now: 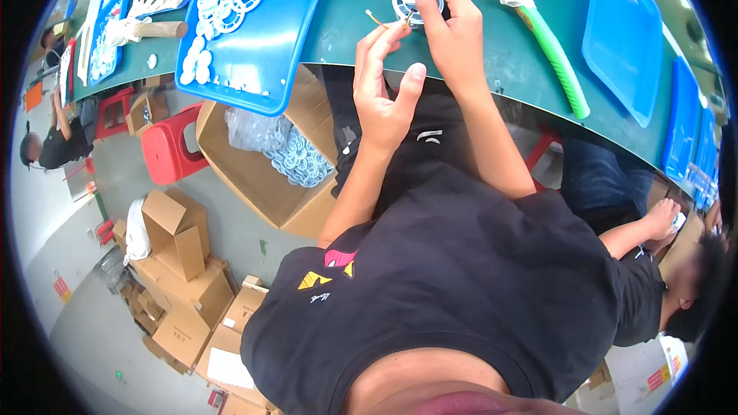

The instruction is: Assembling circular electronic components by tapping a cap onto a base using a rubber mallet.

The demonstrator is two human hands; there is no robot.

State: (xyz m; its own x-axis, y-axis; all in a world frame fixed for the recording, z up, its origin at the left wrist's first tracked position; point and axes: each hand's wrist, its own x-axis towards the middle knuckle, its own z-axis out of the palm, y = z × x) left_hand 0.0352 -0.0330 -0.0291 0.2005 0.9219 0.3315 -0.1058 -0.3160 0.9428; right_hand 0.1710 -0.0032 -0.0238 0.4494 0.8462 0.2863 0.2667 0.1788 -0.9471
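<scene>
Green worktable (327,40): extends under the grip and to both sides. Red plastic stool (161,157): below the worktable, left of the grip. Grey floor (232,224): lower left of the grip. Pale wall (48,227) with red-and-yellow sign (61,286): farther left.

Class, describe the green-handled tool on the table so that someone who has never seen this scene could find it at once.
Start at the dark green table. Between the person's right hand and the nearest blue tray on its right lies a tool, white at its far end. Its bright green handle sets it apart from the wooden-handled tool at left.
</scene>
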